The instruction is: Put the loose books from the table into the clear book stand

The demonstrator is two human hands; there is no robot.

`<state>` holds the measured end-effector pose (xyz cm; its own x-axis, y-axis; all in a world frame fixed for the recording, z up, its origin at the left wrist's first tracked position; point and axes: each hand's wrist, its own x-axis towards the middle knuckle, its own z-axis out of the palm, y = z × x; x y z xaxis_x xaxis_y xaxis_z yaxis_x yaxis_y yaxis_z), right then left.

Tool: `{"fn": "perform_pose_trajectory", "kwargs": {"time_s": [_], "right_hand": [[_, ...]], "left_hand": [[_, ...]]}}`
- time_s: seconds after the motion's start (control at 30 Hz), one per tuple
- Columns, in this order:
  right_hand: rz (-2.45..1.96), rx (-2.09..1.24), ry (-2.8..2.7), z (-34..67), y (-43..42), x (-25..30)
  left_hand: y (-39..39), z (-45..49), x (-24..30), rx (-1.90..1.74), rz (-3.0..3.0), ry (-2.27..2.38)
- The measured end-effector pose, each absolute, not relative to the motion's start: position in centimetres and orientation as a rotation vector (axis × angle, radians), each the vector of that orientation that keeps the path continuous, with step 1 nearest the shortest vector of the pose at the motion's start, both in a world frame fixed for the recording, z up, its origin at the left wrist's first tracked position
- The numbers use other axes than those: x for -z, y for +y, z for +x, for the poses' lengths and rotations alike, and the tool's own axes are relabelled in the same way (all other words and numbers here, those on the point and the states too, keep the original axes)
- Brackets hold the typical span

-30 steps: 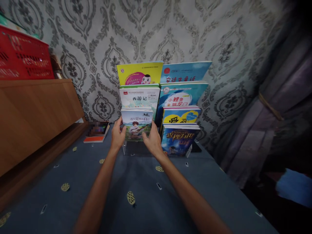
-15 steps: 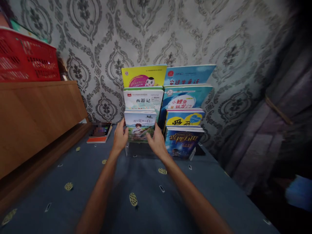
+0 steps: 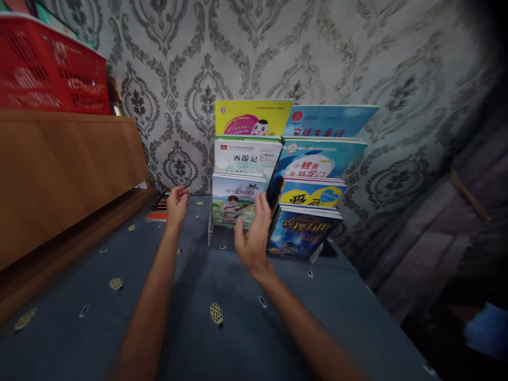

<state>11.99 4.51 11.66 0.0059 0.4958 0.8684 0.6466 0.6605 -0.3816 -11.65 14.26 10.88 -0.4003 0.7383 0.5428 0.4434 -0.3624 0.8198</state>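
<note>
My right hand [image 3: 254, 233] is raised with fingers apart in front of a book with a guitar player on its cover [image 3: 234, 203], hiding its right side. That book leans in the front left of a clear stand [image 3: 210, 235]. Behind it rise a white book [image 3: 242, 156] and a yellow book [image 3: 254, 116]. My left hand [image 3: 177, 206] is off the stand, its fingers loosely bent and nothing visible in them. It partly covers a dark and orange book [image 3: 157, 216] lying on the cloth; whether it touches that book I cannot tell.
The stand's right column has a dark blue book [image 3: 301, 233], a yellow and blue book [image 3: 311, 193], a teal book [image 3: 317, 159] and a blue book [image 3: 333, 119]. A red basket [image 3: 51, 66] sits on a wooden cabinet [image 3: 71, 159] at left. A curtain [image 3: 428, 238] hangs at right.
Both hands have let go of the guitar-player book's sides. My left hand has moved left toward the lying book; my right has drawn back and opened. The view has shifted left.
</note>
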Motion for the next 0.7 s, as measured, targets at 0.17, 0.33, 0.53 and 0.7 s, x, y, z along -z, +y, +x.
{"fn": "perform_pose_trajectory", "kwargs": {"time_s": [0.17,0.33,0.53,0.7], "right_hand": [[-0.738,-0.043,-2.311,7.6,-0.9,-6.1],[-0.914,-0.258,-2.619,6.5,-3.3,-1.0],[-0.922,-0.266,-2.64,6.9,-3.4,-2.0],[-0.897,-0.24,-2.646,6.8,-3.6,-2.5]], "left_hand": [[13.6,-13.1,-6.2,-1.479,1.651,2.242],[11.7,-13.5,-1.9,-1.065,1.63,2.511],[12.9,-13.9,-1.8,-0.883,1.64,2.66],[14.8,-15.0,-2.3,-0.791,1.785,2.667]]}}
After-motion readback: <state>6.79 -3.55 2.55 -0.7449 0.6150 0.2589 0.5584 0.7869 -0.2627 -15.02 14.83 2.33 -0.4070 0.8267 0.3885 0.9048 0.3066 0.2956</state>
